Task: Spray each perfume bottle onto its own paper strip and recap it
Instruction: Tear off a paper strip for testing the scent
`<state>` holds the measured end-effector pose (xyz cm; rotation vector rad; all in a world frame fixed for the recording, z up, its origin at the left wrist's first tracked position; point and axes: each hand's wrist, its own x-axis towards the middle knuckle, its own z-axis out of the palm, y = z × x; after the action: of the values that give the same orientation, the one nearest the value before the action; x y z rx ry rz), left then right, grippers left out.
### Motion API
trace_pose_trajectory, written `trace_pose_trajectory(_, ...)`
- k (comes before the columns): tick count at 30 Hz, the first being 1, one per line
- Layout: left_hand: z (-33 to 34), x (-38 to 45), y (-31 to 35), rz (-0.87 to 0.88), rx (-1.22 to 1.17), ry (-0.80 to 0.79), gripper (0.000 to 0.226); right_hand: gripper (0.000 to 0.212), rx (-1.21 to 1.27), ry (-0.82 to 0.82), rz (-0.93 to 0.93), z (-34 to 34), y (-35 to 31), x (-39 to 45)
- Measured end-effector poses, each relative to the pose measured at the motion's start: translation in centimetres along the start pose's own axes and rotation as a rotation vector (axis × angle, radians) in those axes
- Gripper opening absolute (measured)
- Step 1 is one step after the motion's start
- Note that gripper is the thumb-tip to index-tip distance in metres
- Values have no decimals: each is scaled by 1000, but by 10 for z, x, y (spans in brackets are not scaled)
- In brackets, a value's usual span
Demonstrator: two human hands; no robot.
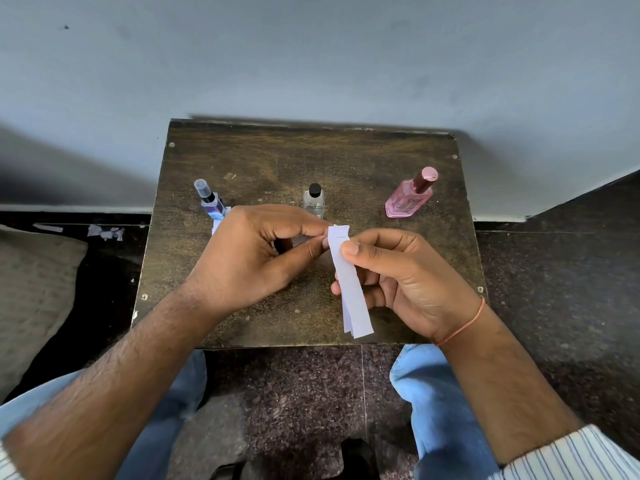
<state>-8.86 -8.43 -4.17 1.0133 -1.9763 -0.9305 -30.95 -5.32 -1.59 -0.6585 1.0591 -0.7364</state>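
Three capped perfume bottles stand in a row on the small dark wooden table (242,161): a blue bottle (212,202) with a clear cap at left, a clear bottle (314,201) with a black cap in the middle, a pink bottle (410,199) with a rose cap at right. My right hand (408,282) holds a small stack of white paper strips (349,285) above the table's front. My left hand (249,258) pinches the top end of the stack with thumb and forefinger. One white strip (216,226) lies by the blue bottle, mostly hidden behind my left hand.
The table stands against a pale grey wall (311,64). Torn paper scraps (105,233) lie on the dark floor at left, next to a beige cushion (31,289). My knees in blue jeans (436,410) are under the table's front edge.
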Motion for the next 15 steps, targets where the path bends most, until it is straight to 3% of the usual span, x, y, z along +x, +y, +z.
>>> trace_pose_trajectory(8, 1, 0, -2, -12, -36, 17, 15, 5, 88, -42, -50, -2, 2, -1)
trace_pose_trajectory(12, 2, -2, -9, -176, -130, 39, 13, 26, 179, -117, -142, -8, -4, -3)
trace_pose_trajectory(15, 3, -1, -9, -282, -295, 42, 13, 30, 88, -111, -146, -18, -8, -4)
